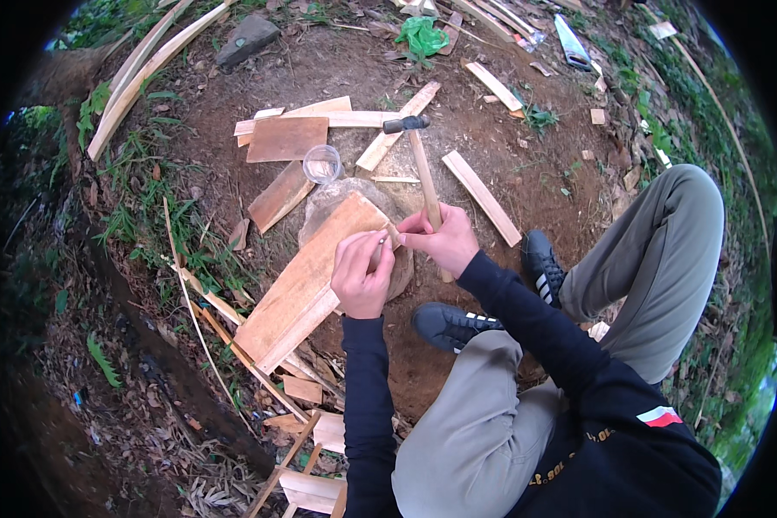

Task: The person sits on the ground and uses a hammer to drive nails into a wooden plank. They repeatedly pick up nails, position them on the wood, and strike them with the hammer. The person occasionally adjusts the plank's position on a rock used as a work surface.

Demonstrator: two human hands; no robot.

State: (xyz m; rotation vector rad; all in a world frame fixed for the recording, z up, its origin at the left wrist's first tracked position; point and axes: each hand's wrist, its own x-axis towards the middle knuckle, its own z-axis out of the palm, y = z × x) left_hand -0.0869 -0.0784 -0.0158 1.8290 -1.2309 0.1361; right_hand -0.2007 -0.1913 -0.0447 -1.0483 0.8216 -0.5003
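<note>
The site is outdoors, and its floor is bare brown soil (578,198) extending around and beyond the left hand (362,274) and the right hand (451,242). To the left of the left hand, the soil borders grass (138,200), a fern (104,361) and dry leaves (211,498), with a grey stone (248,41) farther ahead and a trunk (60,76) at the far left. Well to the right of the right hand, green plants (738,164) form the boundary, under diffuse daylight.
</note>
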